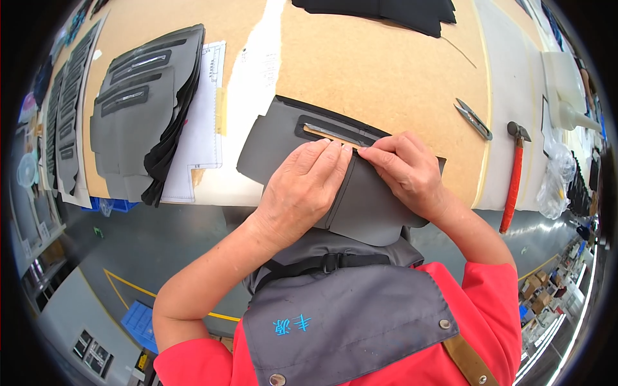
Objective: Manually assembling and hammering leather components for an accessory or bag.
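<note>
A dark grey sheet panel lies at the table's front edge, its near part hanging over toward my apron. Near its far edge is a long slot framed in black, with a pale strip along it. My left hand is closed, its fingertips pressed together on the slot's near edge. Beside it, almost touching, my right hand pinches the same edge between thumb and forefinger. A seam runs down the panel between both hands. Whatever lies under the fingertips is hidden.
Stacked grey panels with similar slots lie left, beside a paper pattern. Black pieces lie at the far side. Toward the right are thread snips, a red-handled hammer and a clear plastic bag.
</note>
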{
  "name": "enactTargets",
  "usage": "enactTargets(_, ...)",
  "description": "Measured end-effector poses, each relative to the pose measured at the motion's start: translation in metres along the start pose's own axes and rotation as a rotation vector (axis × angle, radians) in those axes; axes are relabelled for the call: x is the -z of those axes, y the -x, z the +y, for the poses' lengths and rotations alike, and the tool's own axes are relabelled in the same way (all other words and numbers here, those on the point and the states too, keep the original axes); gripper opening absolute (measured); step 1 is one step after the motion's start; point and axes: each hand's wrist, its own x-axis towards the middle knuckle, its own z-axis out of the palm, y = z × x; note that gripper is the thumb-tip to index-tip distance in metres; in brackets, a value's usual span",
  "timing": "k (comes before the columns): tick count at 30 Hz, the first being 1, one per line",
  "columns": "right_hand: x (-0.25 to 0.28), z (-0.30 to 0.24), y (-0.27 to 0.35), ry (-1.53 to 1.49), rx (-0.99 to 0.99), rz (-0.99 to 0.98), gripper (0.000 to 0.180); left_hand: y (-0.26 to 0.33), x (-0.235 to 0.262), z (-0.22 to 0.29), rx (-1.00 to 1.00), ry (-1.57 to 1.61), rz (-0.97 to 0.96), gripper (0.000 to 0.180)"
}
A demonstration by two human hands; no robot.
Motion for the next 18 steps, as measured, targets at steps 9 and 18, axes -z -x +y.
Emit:
enactTargets(9,0.0064,-0.0020,-0.0004,0.088,0.128,-0.021,0.040,0.0002,0.0009,0.0007,0.006,0.026,-0.011,0.048)
enactTargets(18,0.0062,0.0015,0.0020,-0.018,0.000,-0.024,0.036,-0.0020,0.0033,0.0015,-0.071,-0.008,-0.056,0.049)
